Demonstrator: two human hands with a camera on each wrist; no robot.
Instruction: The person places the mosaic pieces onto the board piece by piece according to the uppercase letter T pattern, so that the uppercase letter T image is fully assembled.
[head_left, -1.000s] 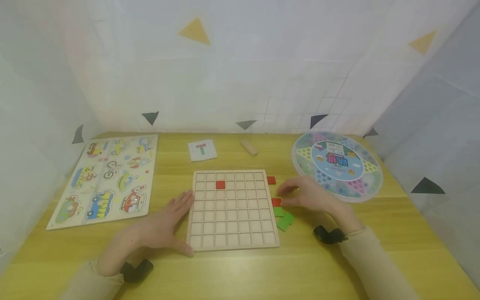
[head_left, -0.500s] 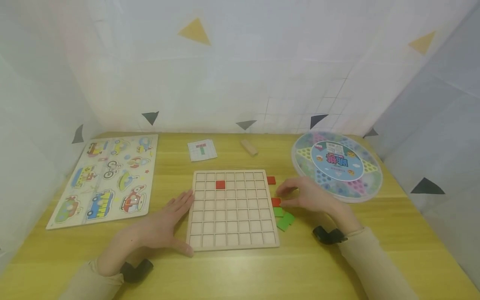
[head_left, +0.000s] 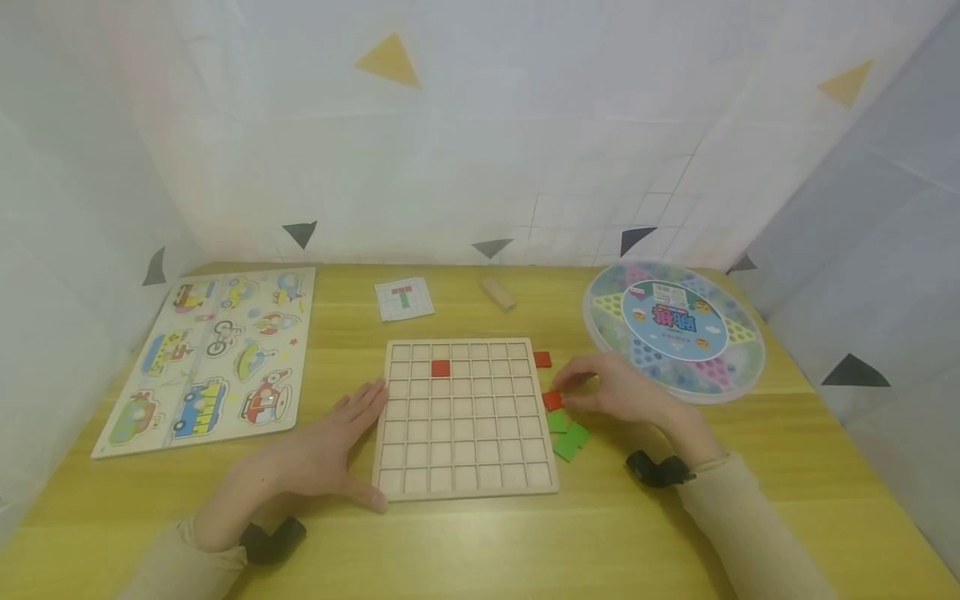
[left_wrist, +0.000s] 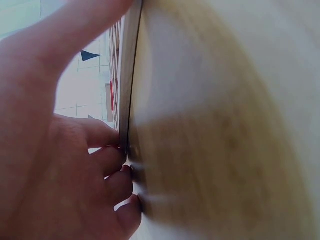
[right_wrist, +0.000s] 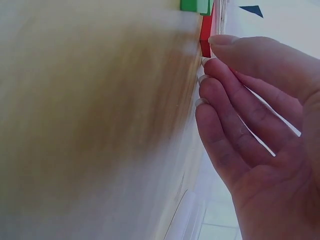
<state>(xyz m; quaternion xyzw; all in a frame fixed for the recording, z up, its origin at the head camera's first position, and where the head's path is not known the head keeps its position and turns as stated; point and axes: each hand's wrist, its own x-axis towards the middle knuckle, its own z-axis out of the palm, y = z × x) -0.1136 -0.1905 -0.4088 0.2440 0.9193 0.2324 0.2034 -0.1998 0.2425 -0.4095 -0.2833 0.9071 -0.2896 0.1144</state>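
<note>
A square wooden grid board (head_left: 465,432) lies in the middle of the table, with one red tile (head_left: 440,368) in a cell of its second row from the back. My left hand (head_left: 322,454) rests against the board's left edge, fingers spread and thumb at the near corner. Beside the right edge, my right hand (head_left: 618,390) pinches a second red tile (head_left: 552,401) at its corner. In the right wrist view, the thumb (right_wrist: 225,41) overlaps the red tile (right_wrist: 205,37). Green tiles (head_left: 572,442) lie just nearer, and another red tile (head_left: 543,359) farther back.
A picture puzzle board (head_left: 225,367) lies at the left. At the back are a pattern card (head_left: 405,300) with a red and green T and a small wooden block (head_left: 498,293). A round board game box (head_left: 675,321) stands behind my right hand.
The red tile at my right fingers has turned slightly and tilted against the board's edge. The right fingertips have drawn closer together around it. My left hand has stayed put.
</note>
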